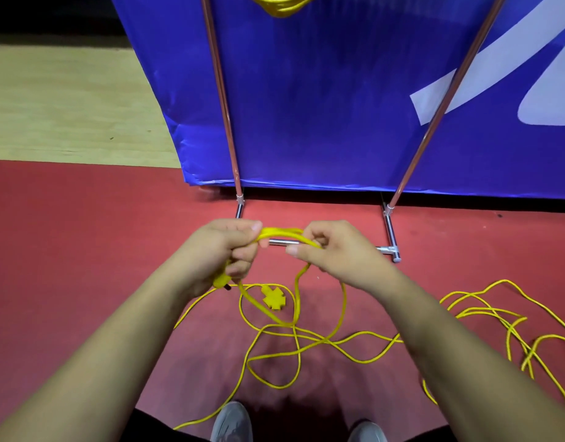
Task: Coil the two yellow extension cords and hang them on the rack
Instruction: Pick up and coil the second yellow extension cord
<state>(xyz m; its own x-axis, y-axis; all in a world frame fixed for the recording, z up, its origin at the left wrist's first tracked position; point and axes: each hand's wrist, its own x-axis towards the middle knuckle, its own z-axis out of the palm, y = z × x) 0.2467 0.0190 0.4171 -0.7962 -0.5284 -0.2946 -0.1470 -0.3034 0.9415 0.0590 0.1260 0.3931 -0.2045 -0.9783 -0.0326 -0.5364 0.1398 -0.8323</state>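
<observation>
1. Here, loops of the yellow cord (282, 231) are gripped by the curled fingers of the left hand (222, 248).
2. The cord is judged thin, light and bendy; it is best held at the loop tops.
3. The loops are pinched by the right hand (337, 255); the rest is spread on the red floor (83, 250).
4. No words can be read on the blue banner (322, 106).
</observation>
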